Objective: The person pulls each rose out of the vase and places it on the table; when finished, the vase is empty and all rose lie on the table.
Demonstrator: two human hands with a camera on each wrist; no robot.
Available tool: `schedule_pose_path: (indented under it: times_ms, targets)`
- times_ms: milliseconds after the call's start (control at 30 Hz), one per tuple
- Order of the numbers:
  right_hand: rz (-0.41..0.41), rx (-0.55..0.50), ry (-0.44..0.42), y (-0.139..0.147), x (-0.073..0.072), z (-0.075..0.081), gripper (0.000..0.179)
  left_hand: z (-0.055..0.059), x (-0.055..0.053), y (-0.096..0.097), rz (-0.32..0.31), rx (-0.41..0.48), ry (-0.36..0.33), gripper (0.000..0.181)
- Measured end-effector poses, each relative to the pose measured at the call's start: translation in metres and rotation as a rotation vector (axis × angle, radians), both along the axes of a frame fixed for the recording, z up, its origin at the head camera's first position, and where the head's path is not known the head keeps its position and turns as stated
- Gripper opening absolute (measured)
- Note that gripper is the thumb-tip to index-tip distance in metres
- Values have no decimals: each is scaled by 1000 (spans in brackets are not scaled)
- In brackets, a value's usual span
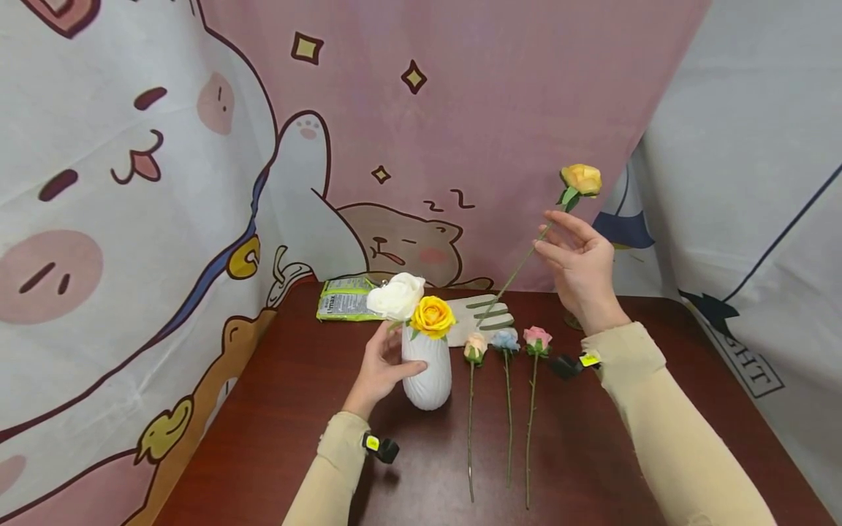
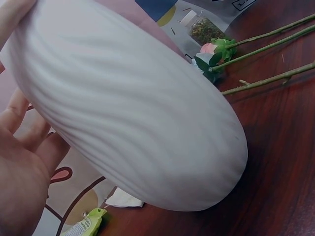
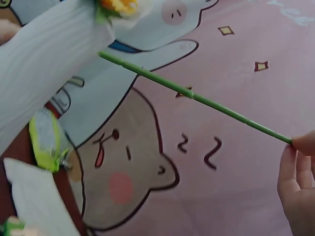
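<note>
My left hand holds a white ribbed vase by its side, thumb across the front. A white rose and a deep yellow rose stand in its mouth. Up at the right, my right hand pinches the stem of a paler yellow rose just below the bloom. That green stem slants down toward the vase, and its lower end hangs in the air to the vase's right. In the right wrist view the stem's tip overlaps the vase near its rim.
Peach, blue and pink roses lie side by side right of the vase, stems toward me. Behind are a green packet and a white glove-like item with green stripes. A jar stands beyond the roses.
</note>
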State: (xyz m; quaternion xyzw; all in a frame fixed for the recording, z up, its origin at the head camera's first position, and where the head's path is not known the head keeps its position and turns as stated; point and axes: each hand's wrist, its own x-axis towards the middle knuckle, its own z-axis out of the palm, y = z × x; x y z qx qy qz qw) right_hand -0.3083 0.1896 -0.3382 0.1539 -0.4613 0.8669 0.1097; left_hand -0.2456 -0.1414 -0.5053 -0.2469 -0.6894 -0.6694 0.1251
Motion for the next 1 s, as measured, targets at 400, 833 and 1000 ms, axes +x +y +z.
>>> schedule_pose_path:
  times_ms: [400,833,1000]
  targets:
    - [66,246,-102,33,11,-39,52,1,1,1,2,8,5,79]
    - [157,659,-211,70,26,-106,56,1,2,1,-8,23,-6,82]
    - [142,811,-279,86,34,-129,61,3,2,1,3,17,-25,81]
